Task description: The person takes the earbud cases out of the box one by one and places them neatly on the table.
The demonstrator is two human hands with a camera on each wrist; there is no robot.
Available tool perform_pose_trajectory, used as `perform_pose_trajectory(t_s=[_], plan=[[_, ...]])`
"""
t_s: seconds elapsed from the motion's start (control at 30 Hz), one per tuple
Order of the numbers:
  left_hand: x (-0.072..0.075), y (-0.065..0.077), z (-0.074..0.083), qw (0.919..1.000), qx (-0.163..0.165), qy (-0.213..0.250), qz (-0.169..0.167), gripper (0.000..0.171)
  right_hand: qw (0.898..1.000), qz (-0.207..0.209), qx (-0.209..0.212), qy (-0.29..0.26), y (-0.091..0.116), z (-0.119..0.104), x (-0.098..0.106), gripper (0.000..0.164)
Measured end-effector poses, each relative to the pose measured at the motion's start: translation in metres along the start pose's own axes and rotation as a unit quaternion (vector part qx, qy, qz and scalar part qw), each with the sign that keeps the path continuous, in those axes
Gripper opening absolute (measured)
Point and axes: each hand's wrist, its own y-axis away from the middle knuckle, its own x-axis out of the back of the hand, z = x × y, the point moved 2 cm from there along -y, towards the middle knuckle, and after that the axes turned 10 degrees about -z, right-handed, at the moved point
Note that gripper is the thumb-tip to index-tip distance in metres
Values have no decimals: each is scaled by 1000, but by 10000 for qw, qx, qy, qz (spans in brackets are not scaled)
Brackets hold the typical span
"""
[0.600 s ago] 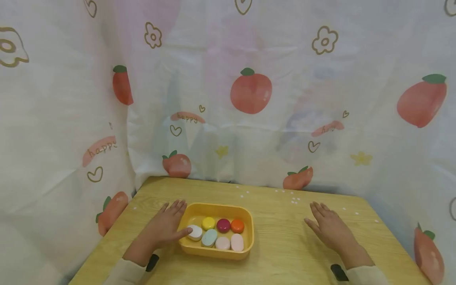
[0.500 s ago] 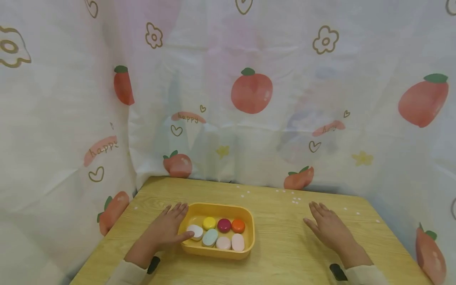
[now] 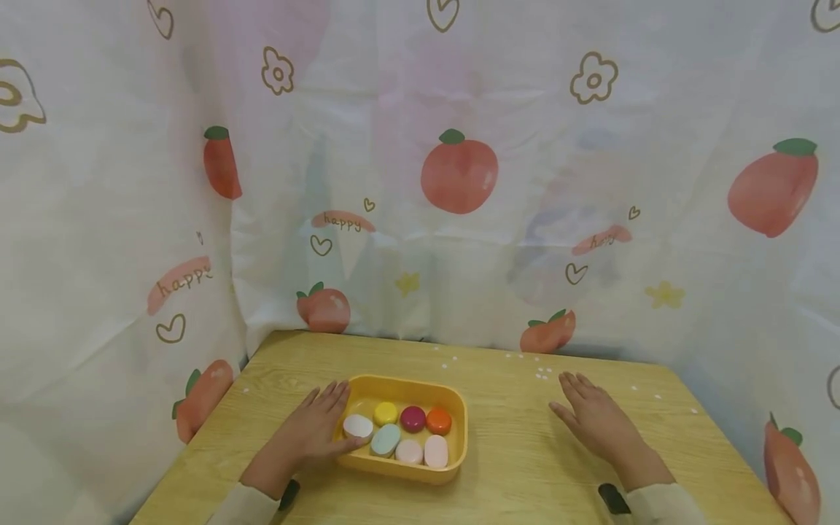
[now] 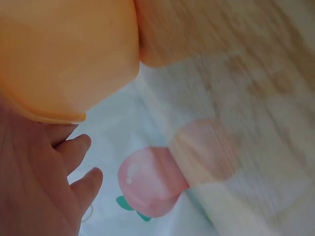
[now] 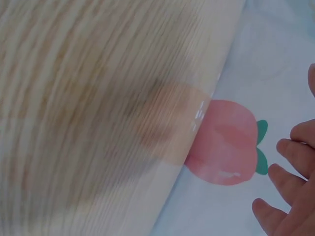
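Seven rounded pieces [image 3: 386, 440] lie in the yellow tray [image 3: 394, 469] against the straight-fingered left hand [image 3: 313, 430]; the right hand [image 3: 593, 419] likewise outstretched.

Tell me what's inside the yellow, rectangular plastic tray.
Visible: yellow disc, crimson disc, orange disc, white oval, pale green oval, pale pink disc, pale pink oblong. The left hand partly hides the left end of the tray.

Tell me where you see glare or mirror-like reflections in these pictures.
Head view: small highlights on the dark red piece and orange piece in the yellow tray; left wrist view: the glossy tabletop mirrors a fruit print beyond its edge; right wrist view: the same sheen mirrors a second fruit print.
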Motion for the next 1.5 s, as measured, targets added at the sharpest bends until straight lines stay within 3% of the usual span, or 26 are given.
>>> perform_pose_trajectory(t_s=[0.2, 0.43, 0.77, 1.0, 1.17, 1.33, 1.5], plan=[[1, -8, -1, 9997, 212, -83, -31, 101, 9999, 58, 130, 18, -11, -10, 1, 67], [-2, -16, 0, 9997, 258, -36, 17, 103, 9997, -241, 5, -100, -22, -23, -2, 66], [-1, -25, 6, 9993, 371, 2, -36, 109, 9988, -312, 256, -291, -36, -40, -1, 57], [4, -19, 2, 9999, 78, -2, -113, 98, 9941, -331, 317, -980, -53, -58, -5, 61], [8, -15, -2, 9997, -64, -128, -178, 99, 9889, -296, 449, -1386, -68, -68, 1, 50], [7, -15, -4, 9997, -133, -67, -218, 105, 9766, -392, 264, -2097, -80, -71, 3, 43], [4, -15, -2, 9996, -12, -17, -293, 107, 9511, -640, 133, -3019, -88, -72, 3, 42]])
